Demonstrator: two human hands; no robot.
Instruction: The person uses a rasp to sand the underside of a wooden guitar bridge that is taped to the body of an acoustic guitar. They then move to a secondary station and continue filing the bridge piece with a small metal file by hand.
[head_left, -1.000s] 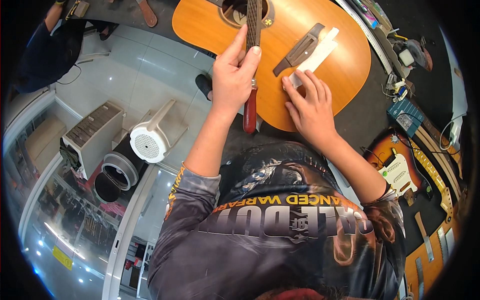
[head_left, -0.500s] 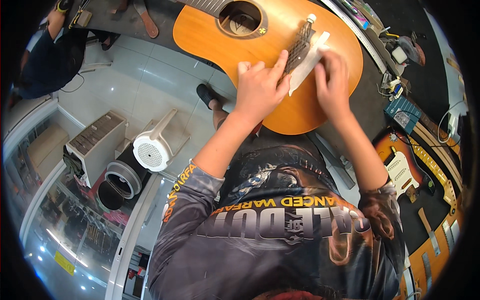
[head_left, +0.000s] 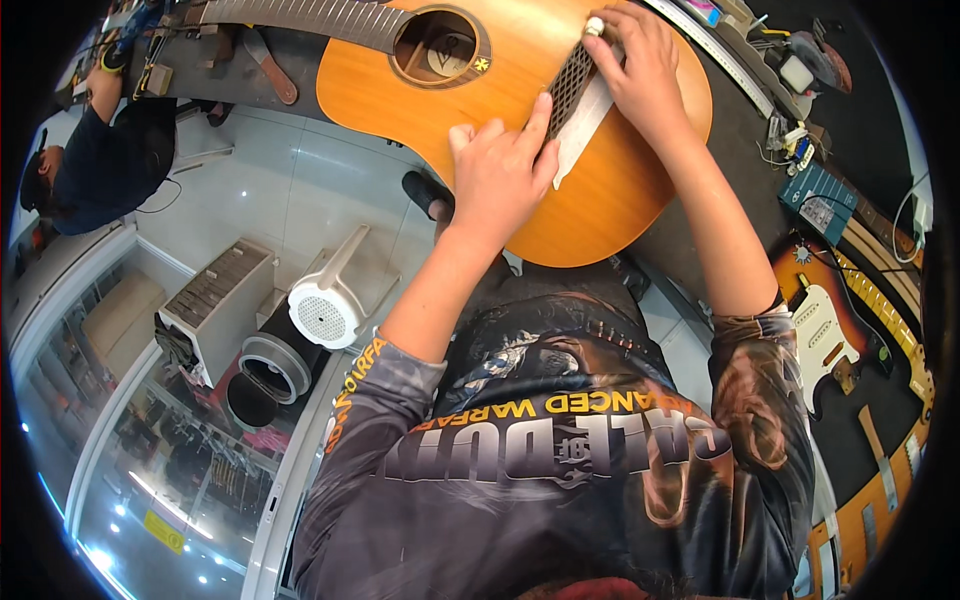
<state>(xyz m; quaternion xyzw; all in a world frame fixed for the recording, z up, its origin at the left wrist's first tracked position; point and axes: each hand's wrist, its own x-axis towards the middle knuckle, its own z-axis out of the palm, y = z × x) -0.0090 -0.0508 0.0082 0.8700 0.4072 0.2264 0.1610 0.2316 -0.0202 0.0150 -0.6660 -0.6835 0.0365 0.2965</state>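
Observation:
An acoustic guitar (head_left: 620, 210) with an orange-brown top lies on the bench in front of me. Slanted across its lower body is a dark lattice-faced saw rasp (head_left: 567, 98) with a pale knob (head_left: 595, 26) at its far end. My left hand (head_left: 497, 178) is closed round the near end, index finger laid along the side. At the far end, the fingers and thumb of my right hand (head_left: 642, 70) close about the knob. Beside the rasp, a white strip (head_left: 583, 138) lies on the guitar top, partly under my right hand. The rasp's underside is hidden.
A sunburst electric guitar body (head_left: 815, 320) lies at the right, near a teal box (head_left: 815, 205). A long metal straightedge (head_left: 715, 55) runs behind the guitar. At left are a white stool (head_left: 328, 312), a bin (head_left: 272, 368) and another person (head_left: 105, 165).
My right hand has moved from the white strip up to the knob end of the rasp. My left hand stays at the near end. The whole view has shifted slightly.

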